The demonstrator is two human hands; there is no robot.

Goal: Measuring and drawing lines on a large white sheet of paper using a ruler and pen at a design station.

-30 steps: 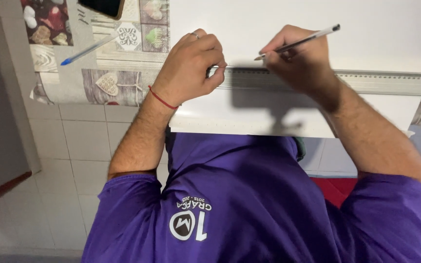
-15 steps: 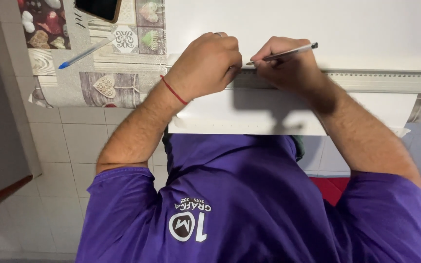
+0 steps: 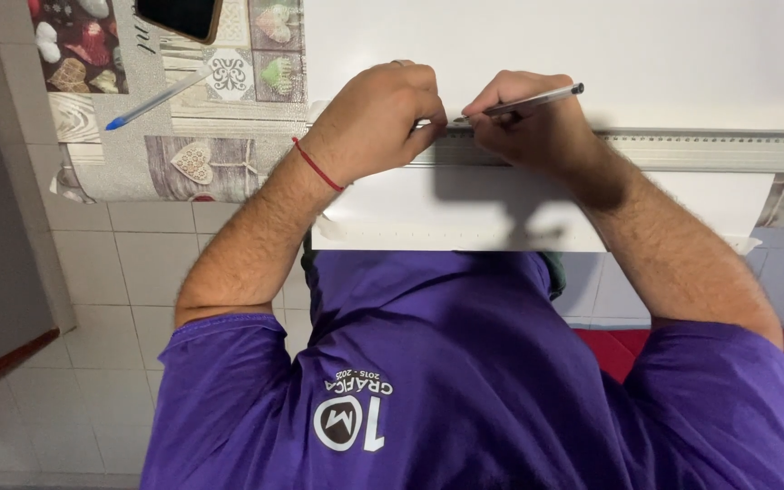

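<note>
A large white sheet (image 3: 555, 54) lies on the table and hangs over its near edge. Across it lies a long metal ruler (image 3: 700, 150). My left hand (image 3: 383, 118), a red string on its wrist, presses down on the ruler's left end with curled fingers. My right hand (image 3: 537, 122) is right beside it and holds a thin pencil (image 3: 528, 102) with the tip against the ruler's far edge. The two hands nearly touch.
A patterned tablecloth (image 3: 220, 109) covers the table at left. On it lie a blue-capped pen (image 3: 156, 98) and a dark phone (image 3: 179, 16) at the top edge. Pale floor tiles (image 3: 93, 290) and a red mat (image 3: 619, 345) show below.
My right hand has slid left along the ruler with the pencil until it sits next to my left hand. The view has shifted slightly.
</note>
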